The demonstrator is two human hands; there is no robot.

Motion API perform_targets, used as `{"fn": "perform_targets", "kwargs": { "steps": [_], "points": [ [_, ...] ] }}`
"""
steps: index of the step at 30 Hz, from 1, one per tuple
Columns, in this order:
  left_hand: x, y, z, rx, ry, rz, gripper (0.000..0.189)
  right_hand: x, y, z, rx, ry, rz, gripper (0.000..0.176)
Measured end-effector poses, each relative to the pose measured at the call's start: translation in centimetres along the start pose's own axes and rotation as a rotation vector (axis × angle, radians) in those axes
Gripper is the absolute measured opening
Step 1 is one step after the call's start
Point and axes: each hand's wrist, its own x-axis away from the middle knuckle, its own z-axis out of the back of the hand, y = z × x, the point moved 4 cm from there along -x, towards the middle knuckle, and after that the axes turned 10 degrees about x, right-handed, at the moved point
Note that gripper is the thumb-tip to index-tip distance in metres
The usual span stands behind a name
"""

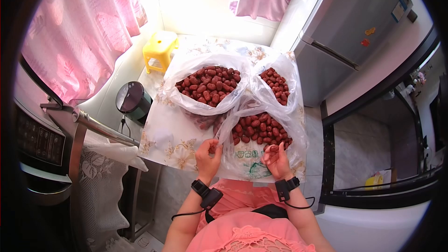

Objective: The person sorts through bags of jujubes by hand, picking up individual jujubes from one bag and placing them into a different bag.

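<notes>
Three clear plastic bags of red dates stand open on a flowered tablecloth. The largest heap of dates (210, 84) is in the back left bag, and a smaller heap (276, 85) is in the back right one. Nearest me, the front bag (298, 133) holds more dates (261, 128) and has green print on its side. My left hand (208, 155) is closed at this bag's left edge, pinching its plastic. At the bag's front right, my right hand (277, 159) has its fingers curled around a date or two.
A yellow stool (159, 51) and a dark round bin (134, 100) stand left of the table (179, 151). A grey refrigerator (347, 32) is at the right. An oven-like appliance (39, 137) is at the far left, near a hanging patterned cloth (100, 182).
</notes>
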Motion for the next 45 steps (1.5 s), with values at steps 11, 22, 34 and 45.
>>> {"fn": "perform_targets", "kwargs": {
  "steps": [11, 22, 34, 45],
  "points": [
    [0.0, 0.2, 0.0, -0.013, 0.002, -0.001, 0.016, -0.1, -0.2, -0.9, 0.204, 0.24, -0.019, 0.014],
    [0.0, 0.0, 0.0, 0.003, -0.004, 0.003, 0.017, -0.3, -1.1, -5.8, 1.152, -0.02, 0.008, 0.024],
    [0.0, 0.0, 0.0, 0.002, -0.001, 0.001, 0.017, -0.1, -1.0, -3.9, 0.641, 0.236, -0.06, 0.035],
    [0.1, -0.4, 0.0, 0.007, -0.004, 0.008, 0.017, 0.0, -0.5, -2.4, 0.769, 0.131, -0.012, 0.021]
  ]
}}
